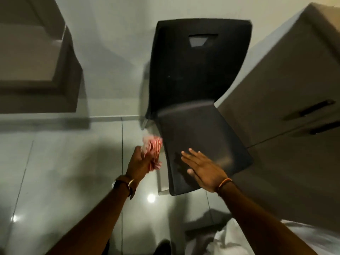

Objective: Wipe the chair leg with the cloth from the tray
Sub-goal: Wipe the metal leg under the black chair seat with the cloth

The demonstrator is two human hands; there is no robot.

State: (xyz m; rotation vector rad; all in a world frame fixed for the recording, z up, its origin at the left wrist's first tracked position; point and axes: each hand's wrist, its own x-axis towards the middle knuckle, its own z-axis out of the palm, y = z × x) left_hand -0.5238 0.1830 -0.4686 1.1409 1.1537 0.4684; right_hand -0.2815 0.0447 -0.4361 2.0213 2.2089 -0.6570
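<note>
Down at the chair's point(198, 100) left edge, the left hand point(140, 162) is closed around the bunched striped cloth point(153, 148), likely headed for a leg below the seat; no leg shows clearly. The right hand point(202, 167) lies spread, flat on the seat, probably steadying it. Blur hides the cloth's long axis.

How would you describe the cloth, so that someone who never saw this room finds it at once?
Find the dark chair in the middle, beside the pale cabinet. At the left edge of its seat, the left hand grips a bunched cloth. It is the only red-and-white striped thing here; all else is grey, beige or black.
</note>
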